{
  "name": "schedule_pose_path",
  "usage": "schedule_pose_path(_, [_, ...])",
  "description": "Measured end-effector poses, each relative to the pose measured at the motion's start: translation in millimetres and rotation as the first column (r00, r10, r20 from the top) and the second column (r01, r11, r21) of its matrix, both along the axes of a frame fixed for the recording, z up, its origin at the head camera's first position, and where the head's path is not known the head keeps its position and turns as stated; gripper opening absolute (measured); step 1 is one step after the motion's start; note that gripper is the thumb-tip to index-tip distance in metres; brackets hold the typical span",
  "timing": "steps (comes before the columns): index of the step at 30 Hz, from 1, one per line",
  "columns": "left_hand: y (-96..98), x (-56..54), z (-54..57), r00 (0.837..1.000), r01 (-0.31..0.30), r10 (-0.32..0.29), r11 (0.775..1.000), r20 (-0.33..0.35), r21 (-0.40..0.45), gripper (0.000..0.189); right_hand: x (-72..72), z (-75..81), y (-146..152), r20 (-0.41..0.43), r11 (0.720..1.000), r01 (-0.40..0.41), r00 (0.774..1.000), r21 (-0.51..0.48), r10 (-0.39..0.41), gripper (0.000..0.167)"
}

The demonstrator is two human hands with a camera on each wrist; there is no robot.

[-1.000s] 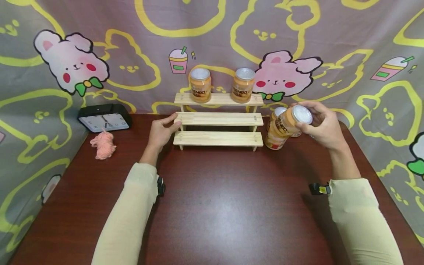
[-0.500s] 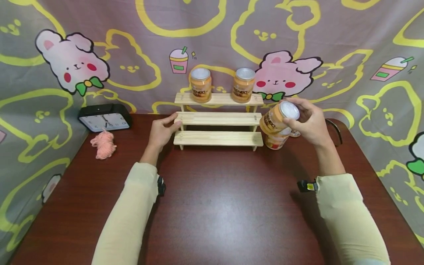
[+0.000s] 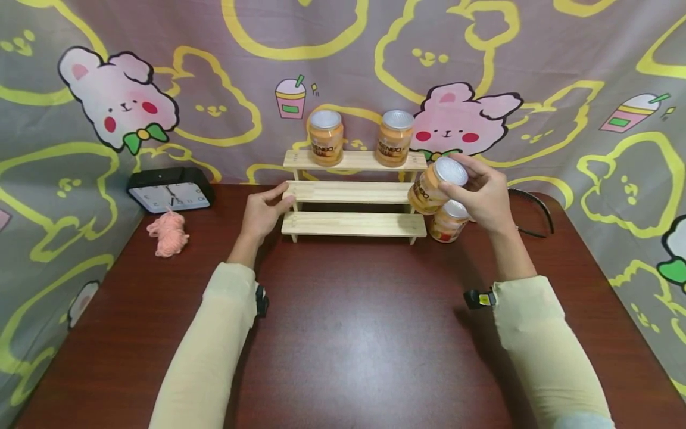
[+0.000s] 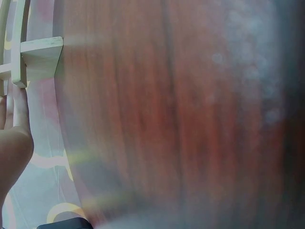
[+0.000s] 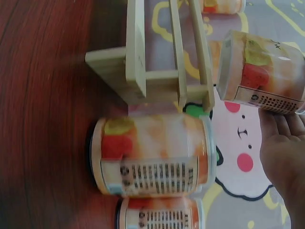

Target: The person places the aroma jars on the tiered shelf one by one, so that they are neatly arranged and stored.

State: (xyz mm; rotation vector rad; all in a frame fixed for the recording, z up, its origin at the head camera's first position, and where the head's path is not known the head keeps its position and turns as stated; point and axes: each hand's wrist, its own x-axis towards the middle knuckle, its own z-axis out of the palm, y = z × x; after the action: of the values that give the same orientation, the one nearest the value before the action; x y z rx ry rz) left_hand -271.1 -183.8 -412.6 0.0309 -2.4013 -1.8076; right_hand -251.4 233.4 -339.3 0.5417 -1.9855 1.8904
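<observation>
My right hand [image 3: 482,193] grips a silver-lidded jar [image 3: 426,190] with orange contents. It is raised and tilted, overlapping the right end of the middle board in the head view. A three-step wooden rack [image 3: 354,223] stands against the backdrop, and my left hand [image 3: 261,214] holds the left end of its middle step between thumb and fingers. Two matching jars, a left one [image 3: 326,140] and a right one [image 3: 395,140], stand on the top step. Beside the rack's right end, a table jar [image 5: 152,157] stands near another jar [image 5: 162,214], mostly hidden in the head view.
At the back left, a black clock [image 3: 170,193] has a bundle of pink yarn [image 3: 168,234] in front of it. A thin black hoop [image 3: 538,208] lies at the back right. Patterned cloth [image 3: 203,107] hangs behind the dark wooden table [image 3: 354,333].
My right hand has carried the jar leftward toward the rack, from above the table jars to the right end of the middle step. The left hand stays at the rack.
</observation>
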Motion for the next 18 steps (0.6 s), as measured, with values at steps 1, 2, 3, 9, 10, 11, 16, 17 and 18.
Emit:
schedule_pose_path(1, [0.1, 0.3, -0.1, 1.000, 0.000, 0.000, 1.000, 0.001, -0.002, 0.048, -0.8, 0.2, -3, 0.000, 1.000, -0.002, 1.000, -0.009, 0.002, 0.048])
schedule_pose_path(2, [0.2, 0.7, -0.1, 1.000, 0.000, 0.000, 1.000, 0.002, -0.002, 0.048, -1.7, 0.4, -6, -0.003, 1.000, -0.003, 1.000, -0.013, 0.003, 0.049])
schedule_pose_path(3, [0.3, 0.6, -0.4, 1.000, -0.001, 0.001, 1.000, 0.003, -0.005, 0.048, -2.5, 0.5, -9, -0.004, 1.000, -0.007, 1.000, -0.024, 0.006, 0.050])
schedule_pose_path(9, [0.6, 0.6, 0.5, 1.000, -0.001, 0.001, 1.000, 0.003, -0.015, 0.048, -6.3, 1.6, -25, -0.026, 0.998, -0.025, 0.999, -0.055, 0.024, 0.052])
schedule_pose_path(10, [0.6, 1.0, 0.6, 1.000, -0.001, 0.001, 1.000, 0.003, -0.015, 0.048, -6.8, 1.5, -28, -0.026, 0.998, -0.027, 0.999, -0.059, 0.025, 0.052])
schedule_pose_path(11, [0.6, 1.0, 0.4, 1.000, -0.001, 0.001, 1.000, 0.001, -0.018, 0.048, -7.3, 1.4, -30, -0.025, 0.998, -0.028, 0.999, -0.062, 0.026, 0.051])
schedule_pose_path(16, [0.3, 1.1, 0.0, 1.000, -0.002, 0.002, 1.000, -0.006, -0.023, 0.048, -8.9, 2.1, -42, 0.010, 0.998, -0.025, 1.000, -0.051, 0.025, 0.052])
schedule_pose_path(17, [0.2, 1.1, -0.3, 1.000, -0.003, 0.002, 1.000, -0.007, -0.023, 0.048, -9.2, 2.3, -45, 0.017, 0.999, -0.024, 1.000, -0.047, 0.025, 0.052])
schedule_pose_path(18, [0.2, 1.0, -0.4, 1.000, -0.003, 0.003, 1.000, -0.005, -0.021, 0.048, -9.6, 2.6, -47, 0.023, 0.999, -0.025, 0.999, -0.047, 0.026, 0.052])
